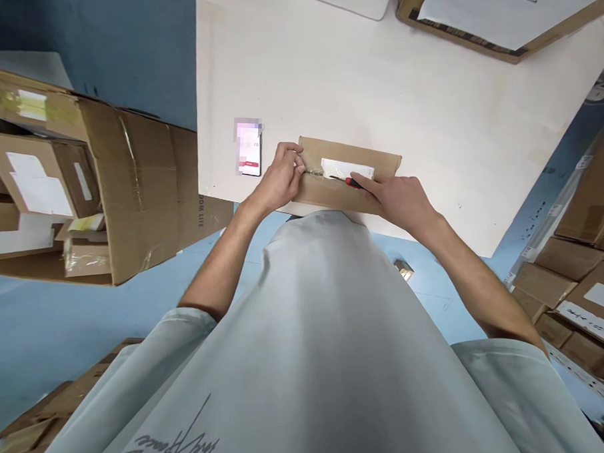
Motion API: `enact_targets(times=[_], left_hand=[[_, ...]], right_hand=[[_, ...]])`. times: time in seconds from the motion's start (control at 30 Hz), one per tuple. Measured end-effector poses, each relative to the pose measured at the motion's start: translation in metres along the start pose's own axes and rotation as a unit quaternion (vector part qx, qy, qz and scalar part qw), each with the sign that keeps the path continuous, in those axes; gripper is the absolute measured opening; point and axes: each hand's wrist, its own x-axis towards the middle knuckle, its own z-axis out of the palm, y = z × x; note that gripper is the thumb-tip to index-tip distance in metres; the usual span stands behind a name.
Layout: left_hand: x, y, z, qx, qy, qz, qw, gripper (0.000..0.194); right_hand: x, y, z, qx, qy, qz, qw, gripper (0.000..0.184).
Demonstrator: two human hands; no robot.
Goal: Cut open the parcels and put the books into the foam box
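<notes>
A flat brown cardboard parcel [352,156] with a white label [347,168] lies at the near edge of the white table [368,89]. My left hand [280,179] grips the parcel's left end, fingers curled over clear tape there. On the parcel's near right side my right hand [400,201] is closed round a small red-handled cutter [351,182], whose dark blade points left just under the label.
A phone [250,156] lies on the table left of the parcel. An open cardboard box [495,28] sits at the table's far right. A large open carton [84,177] stands on the left, stacked boxes [580,265] on the right. The floor is blue.
</notes>
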Motion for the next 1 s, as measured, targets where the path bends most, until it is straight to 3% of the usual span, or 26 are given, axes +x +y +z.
enact_targets(times=[0.23, 0.57, 0.8, 1.0], left_hand=[[0.007, -0.01, -0.003, 0.0, -0.019, 0.009, 1.0, 0.048], [0.012, -0.014, -0.003, -0.002, -0.031, 0.02, 0.999, 0.037], [0.013, -0.011, -0.006, 0.01, -0.058, 0.044, 0.997, 0.018], [0.016, 0.0, 0.0, 0.008, -0.08, 0.042, 0.996, 0.011]], right_hand=[[0.036, -0.029, -0.025, -0.047, -0.021, -0.042, 0.998, 0.053], [0.038, -0.067, -0.036, -0.058, -0.074, -0.005, 0.996, 0.045], [0.001, -0.031, -0.025, -0.055, -0.14, 0.058, 0.987, 0.046], [-0.045, 0.022, 0.009, -0.057, -0.178, 0.14, 0.972, 0.055]])
